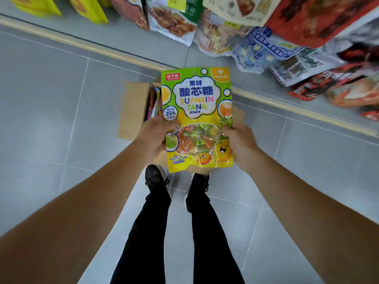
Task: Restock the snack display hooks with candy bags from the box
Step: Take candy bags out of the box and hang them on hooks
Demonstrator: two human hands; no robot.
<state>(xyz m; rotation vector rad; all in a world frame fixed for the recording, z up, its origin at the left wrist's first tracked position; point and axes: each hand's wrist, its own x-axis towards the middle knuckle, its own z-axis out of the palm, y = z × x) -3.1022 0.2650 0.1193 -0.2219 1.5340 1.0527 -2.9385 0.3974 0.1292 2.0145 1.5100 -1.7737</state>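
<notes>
both hands grip candy bag above box holding more bags.

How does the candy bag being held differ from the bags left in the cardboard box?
The green and yellow candy bag is lifted above the floor, gripped by the left hand and right hand; the bags in the box sit untouched in the cardboard box. The held bag shows its full front; the boxed ones show only edges. The held bag is wholly visible; the boxed ones are largely hidden behind it. Whether they are the same product cannot be told.
</notes>
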